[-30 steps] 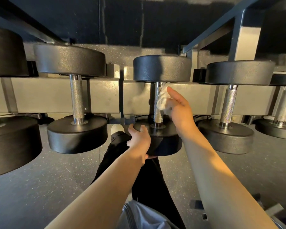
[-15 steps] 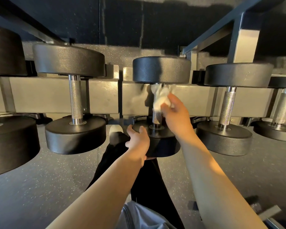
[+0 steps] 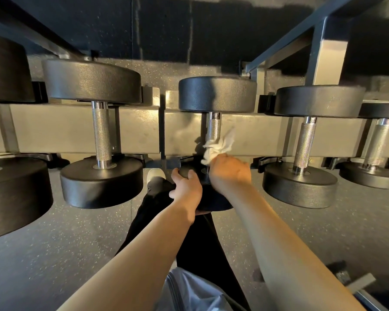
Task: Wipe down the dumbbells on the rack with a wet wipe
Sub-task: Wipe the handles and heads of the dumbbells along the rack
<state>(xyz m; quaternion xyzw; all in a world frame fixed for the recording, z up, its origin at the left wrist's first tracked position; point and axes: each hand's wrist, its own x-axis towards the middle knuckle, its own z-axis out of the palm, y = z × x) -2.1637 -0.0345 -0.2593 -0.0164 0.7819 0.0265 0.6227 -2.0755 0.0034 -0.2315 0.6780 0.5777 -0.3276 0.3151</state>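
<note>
A black dumbbell (image 3: 217, 94) with a knurled steel handle lies across the grey rack rail (image 3: 54, 129) in the middle of the view. My right hand (image 3: 230, 173) grips a crumpled white wet wipe (image 3: 218, 147) around the lower part of that handle, near the near head. My left hand (image 3: 185, 189) holds the near head of the same dumbbell from the left, fingers curled over its edge. Most of that head is hidden by my hands.
More black dumbbells lie on the rail: one to the left (image 3: 99, 182), a larger one at the far left (image 3: 14, 194), two to the right (image 3: 300, 187) (image 3: 371, 173). A steel upright (image 3: 328, 61) rises at the upper right. My dark trouser leg and white shoe (image 3: 155, 173) are below.
My right hand has slid the wipe down the handle from just under the far head toward the near head. My left hand has stayed on the near head.
</note>
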